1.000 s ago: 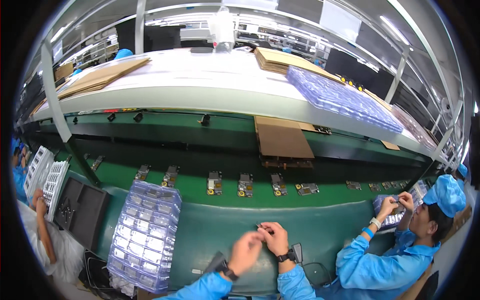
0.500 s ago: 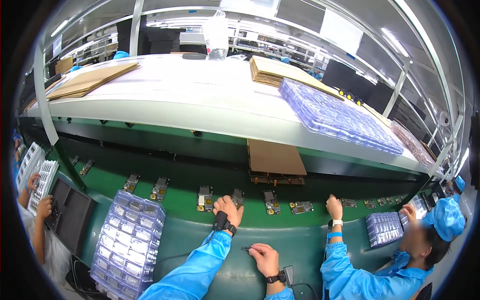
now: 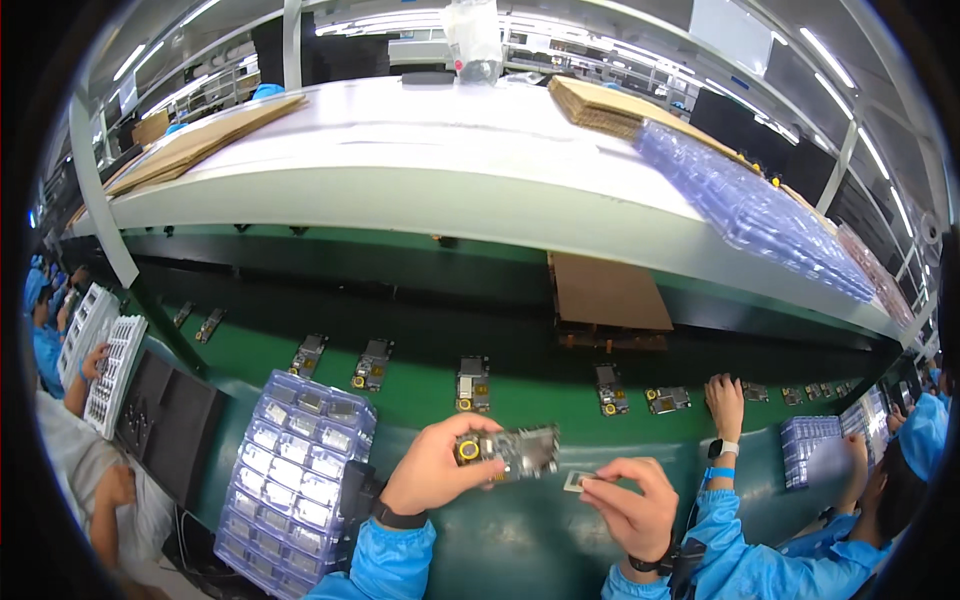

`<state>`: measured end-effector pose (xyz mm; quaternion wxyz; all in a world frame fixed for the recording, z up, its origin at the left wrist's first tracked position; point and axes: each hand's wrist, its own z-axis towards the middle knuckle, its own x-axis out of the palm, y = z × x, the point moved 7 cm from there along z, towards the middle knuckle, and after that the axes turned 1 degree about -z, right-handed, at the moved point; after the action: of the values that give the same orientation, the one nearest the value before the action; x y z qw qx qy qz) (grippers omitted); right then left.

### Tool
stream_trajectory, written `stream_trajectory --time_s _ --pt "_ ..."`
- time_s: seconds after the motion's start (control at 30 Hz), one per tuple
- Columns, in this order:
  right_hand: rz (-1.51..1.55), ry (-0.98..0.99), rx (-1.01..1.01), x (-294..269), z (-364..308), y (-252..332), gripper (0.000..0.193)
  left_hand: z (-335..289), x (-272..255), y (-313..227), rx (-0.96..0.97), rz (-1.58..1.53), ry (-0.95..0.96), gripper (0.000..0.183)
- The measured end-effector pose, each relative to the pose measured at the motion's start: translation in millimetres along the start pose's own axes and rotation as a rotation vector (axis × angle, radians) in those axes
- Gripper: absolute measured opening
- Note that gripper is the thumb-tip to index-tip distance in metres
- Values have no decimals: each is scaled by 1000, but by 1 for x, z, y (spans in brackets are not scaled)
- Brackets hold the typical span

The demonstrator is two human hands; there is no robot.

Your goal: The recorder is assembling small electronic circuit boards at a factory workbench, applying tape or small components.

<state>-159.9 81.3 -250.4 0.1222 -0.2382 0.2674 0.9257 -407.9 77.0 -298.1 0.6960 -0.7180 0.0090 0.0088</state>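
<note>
A dark circuit board [image 3: 520, 452] with a round yellow part at one end is pinched between the thumb and fingers of my left hand [image 3: 425, 472], above the green work surface. My right hand [image 3: 637, 508] is closed on a small, thin square plate [image 3: 575, 482] with a pale rim, held by thumb and fingertips. The plate is just right of the board, with a small gap between them. Nearest beyond my left hand, another circuit board [image 3: 473, 384] lies on the green strip.
A clear plastic tray stack [image 3: 290, 470] with silvery parts stands left of my left arm. More circuit boards [image 3: 372, 364] lie along the strip. At right, a co-worker's hand [image 3: 725, 400] touches the strip. Overhead runs a white shelf [image 3: 380, 200]; brown cardboard [image 3: 610, 295] sits beneath it.
My left hand has picked a circuit board off the strip and drawn it back toward me. My right hand has come up beside it, turning the small plate. The view has shifted left.
</note>
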Motion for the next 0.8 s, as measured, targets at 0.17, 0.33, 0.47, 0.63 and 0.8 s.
stream_trajectory --time_s 0.17,0.33,0.47,0.63,0.8 --pt "167 -43 -319 21 21 49 28 -38 23 -31 -44 -85 196 45" --pt "103 -6 -299 23 16 46 29 -48 31 -41 -60 -150 251 47" --pt "110 -9 -275 16 10 47 30 -56 35 -49 -13 -41 350 50" --pt "274 47 -237 17 6 45 36 -97 38 -9 -19 -288 172 49" --pt "263 8 -197 -11 5 25 41 -201 19 43 -172 -463 -185 38"
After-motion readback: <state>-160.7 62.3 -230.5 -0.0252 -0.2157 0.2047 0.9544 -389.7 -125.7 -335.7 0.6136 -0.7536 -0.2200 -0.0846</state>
